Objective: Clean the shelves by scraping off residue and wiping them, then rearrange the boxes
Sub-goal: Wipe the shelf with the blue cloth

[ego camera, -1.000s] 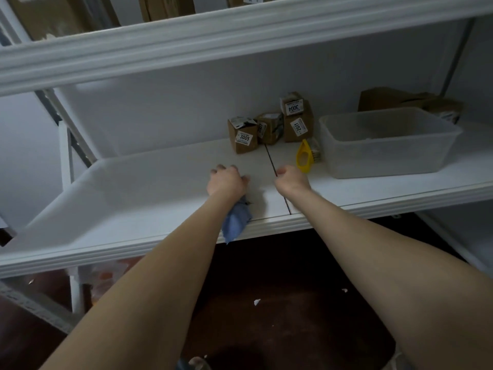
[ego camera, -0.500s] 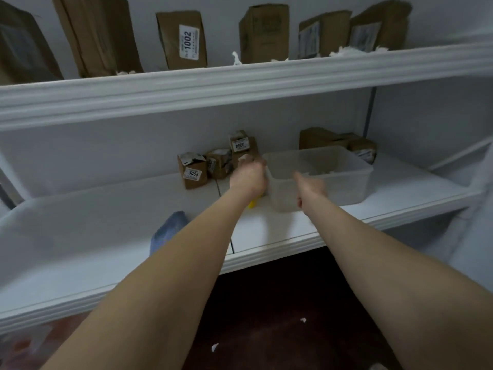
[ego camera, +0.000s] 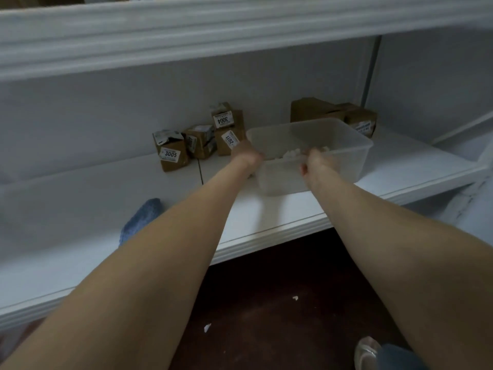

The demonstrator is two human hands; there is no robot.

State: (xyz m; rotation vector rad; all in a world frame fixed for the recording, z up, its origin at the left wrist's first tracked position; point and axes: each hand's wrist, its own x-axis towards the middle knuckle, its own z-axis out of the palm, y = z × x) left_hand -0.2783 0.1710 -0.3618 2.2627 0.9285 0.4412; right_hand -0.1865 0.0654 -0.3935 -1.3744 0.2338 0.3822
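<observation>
Head view: both forearms stretch out over the white shelf (ego camera: 266, 222) to the clear container (ego camera: 346, 161) on its right part. The left hand (ego camera: 245, 156) meets the container's near left corner; its fingers are hidden, so I cannot tell their state. The right hand (ego camera: 318, 164) hooks curled fingers over the near rim. Labelled boxes (ego camera: 172, 156) stand far left of the container, and the blue cloth (ego camera: 141, 220) lies near left.
</observation>
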